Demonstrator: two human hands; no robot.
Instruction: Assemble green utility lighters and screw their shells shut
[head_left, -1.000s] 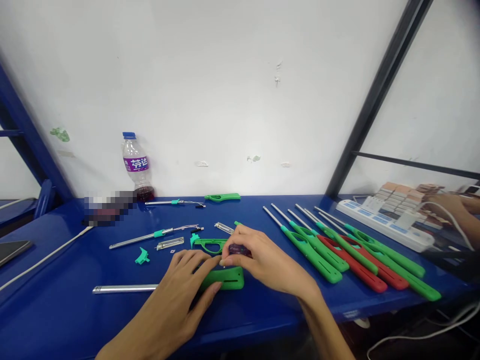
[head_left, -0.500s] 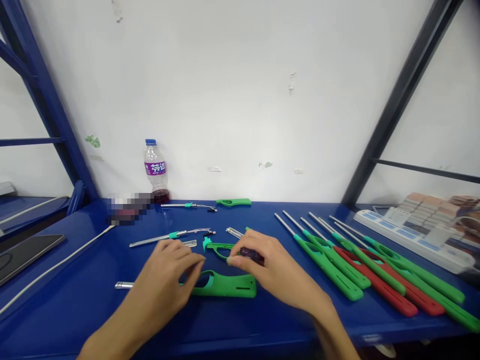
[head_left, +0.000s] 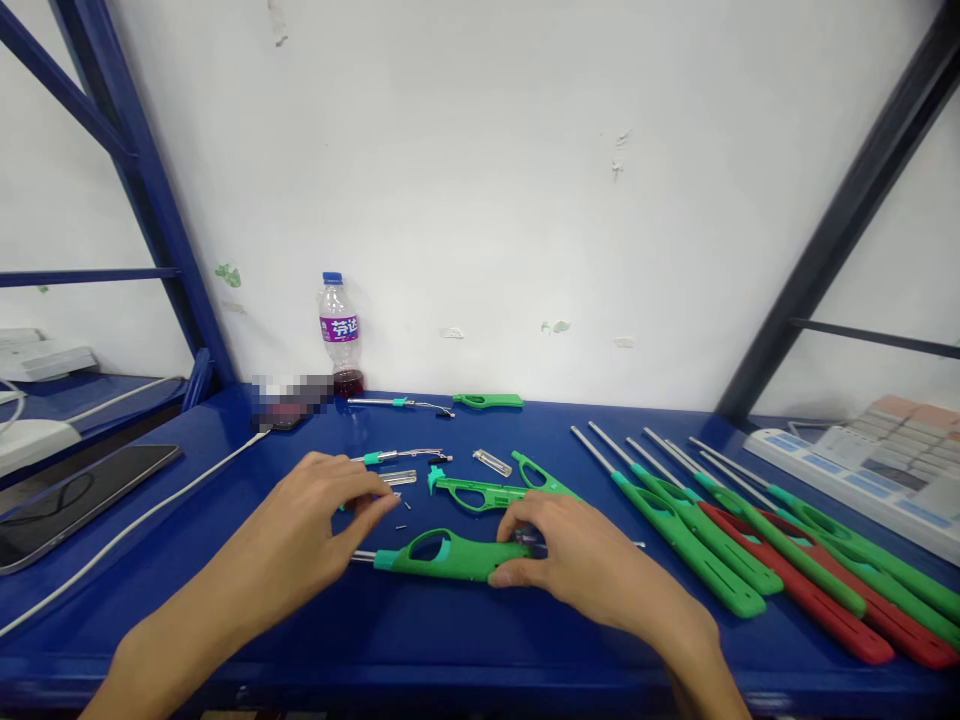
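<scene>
A green long-nosed lighter lies on the blue bench in front of me. My right hand grips the rear end of its handle, thumb pressed on the near side. My left hand hovers just left of it over the metal tube, fingers curled loosely and holding nothing I can make out. Behind the lighter lie an open green handle shell, a small clear part, a metal tube with a teal collar and several tiny screws.
A row of finished green and red lighters lies to the right. A drink bottle stands by the wall, with another tube and a green shell near it. A phone and white cable lie left; a power strip is far right.
My view has swung left. My right hand slid from the loose parts down onto the lighter's handle end. My left hand lifted off the lighter and drew back to the left.
</scene>
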